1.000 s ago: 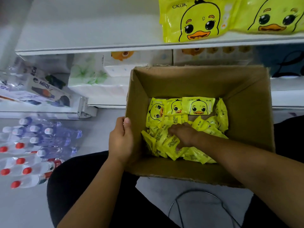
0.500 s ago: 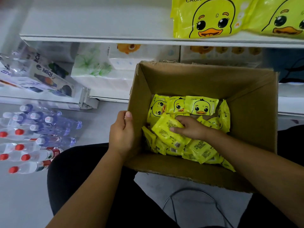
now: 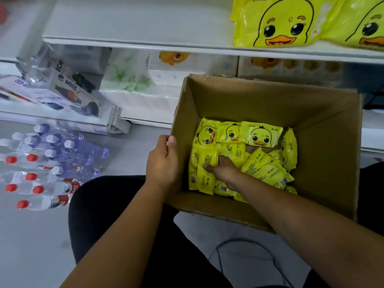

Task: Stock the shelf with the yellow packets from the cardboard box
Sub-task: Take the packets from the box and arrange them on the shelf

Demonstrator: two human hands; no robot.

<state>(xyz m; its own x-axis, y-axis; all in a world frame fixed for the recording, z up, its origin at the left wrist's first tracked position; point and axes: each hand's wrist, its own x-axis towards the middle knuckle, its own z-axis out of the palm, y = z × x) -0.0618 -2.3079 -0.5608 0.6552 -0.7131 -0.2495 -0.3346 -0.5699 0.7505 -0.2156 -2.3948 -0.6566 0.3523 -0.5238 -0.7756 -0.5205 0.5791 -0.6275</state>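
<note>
Reaching hand: right hand (image 3: 223,170) is inside the cardboard box (image 3: 259,100), fingers curled over a yellow packet (image 3: 200,173) by the box's left wall; it seems to pinch it, grip partly hidden.
Left hand (image 3: 163,161): wrapped over the box's left wall, thumb on the rim.
Yellow packets (image 3: 260,136): heaped on the box floor.
Shelf (image 3: 135,23): beyond the box, bearing large duck packs (image 3: 276,23).

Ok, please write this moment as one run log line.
stage: picking | left hand: holds cardboard box rim | right hand: grips yellow packets inside box
</note>
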